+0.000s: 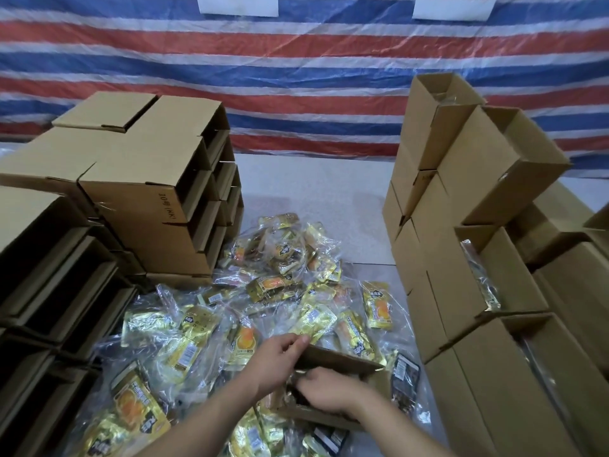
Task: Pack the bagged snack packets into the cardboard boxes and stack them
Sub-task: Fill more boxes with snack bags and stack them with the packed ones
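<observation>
Left hand point(278, 359) gripping flap of small open brown cardboard box point(342, 361); right hand point(329, 389), fingers curled, pressing clear-bagged gold snack packet point(290, 395) inside box amid loose packets.

bare table strip point(316, 192) open between left box stack point(158, 192) and right box stack point(461, 209), packet heap point(263, 291) filling the near half

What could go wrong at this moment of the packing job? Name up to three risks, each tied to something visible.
1. The left hand holds the open box's flap while the right hand pushes inside; the flap might crease.
2. The right-hand stack of boxes looks uneven and may topple.
3. Loose snack packets crowd the table and could slide off.
</observation>
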A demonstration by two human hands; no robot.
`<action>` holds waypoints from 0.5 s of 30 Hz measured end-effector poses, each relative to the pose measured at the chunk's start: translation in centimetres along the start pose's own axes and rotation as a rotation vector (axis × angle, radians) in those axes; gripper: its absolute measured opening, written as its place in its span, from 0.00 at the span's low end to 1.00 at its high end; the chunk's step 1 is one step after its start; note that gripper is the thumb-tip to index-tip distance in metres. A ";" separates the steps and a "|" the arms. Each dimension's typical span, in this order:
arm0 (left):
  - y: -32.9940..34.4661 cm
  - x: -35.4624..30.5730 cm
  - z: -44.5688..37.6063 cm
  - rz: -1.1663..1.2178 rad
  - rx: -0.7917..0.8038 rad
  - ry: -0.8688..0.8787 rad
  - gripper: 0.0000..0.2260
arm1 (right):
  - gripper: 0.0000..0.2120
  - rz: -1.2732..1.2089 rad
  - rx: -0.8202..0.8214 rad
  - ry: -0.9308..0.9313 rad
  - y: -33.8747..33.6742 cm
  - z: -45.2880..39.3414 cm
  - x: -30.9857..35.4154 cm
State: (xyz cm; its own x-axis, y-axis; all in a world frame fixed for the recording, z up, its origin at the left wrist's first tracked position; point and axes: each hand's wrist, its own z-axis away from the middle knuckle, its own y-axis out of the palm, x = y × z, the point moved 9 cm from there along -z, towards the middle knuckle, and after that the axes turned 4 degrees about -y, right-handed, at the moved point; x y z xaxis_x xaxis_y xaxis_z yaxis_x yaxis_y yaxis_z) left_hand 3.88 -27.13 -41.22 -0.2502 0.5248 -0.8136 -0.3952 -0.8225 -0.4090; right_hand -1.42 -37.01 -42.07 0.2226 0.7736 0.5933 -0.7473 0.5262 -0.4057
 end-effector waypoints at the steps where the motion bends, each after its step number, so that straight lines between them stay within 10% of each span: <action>1: 0.1 0.0 0.1 -0.003 0.001 0.009 0.18 | 0.22 0.007 0.010 0.009 0.4 -0.3 0.4; 10: 0.0 0.5 0.1 0.067 0.048 -0.016 0.18 | 0.09 -0.190 -0.227 -0.183 -4.3 4.0 -0.4; 15: 0.0 0.7 0.3 0.027 0.038 -0.047 0.18 | 0.18 0.233 -0.551 -0.248 -11.2 6.6 -1.5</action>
State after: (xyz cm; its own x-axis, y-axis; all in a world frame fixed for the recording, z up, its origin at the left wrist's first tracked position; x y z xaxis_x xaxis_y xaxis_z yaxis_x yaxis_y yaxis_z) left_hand 3.48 -26.66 -41.66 -0.3026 0.5129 -0.8033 -0.4208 -0.8282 -0.3702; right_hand 2.47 -46.44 -33.80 -0.1077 0.8195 0.5629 -0.3134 0.5093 -0.8015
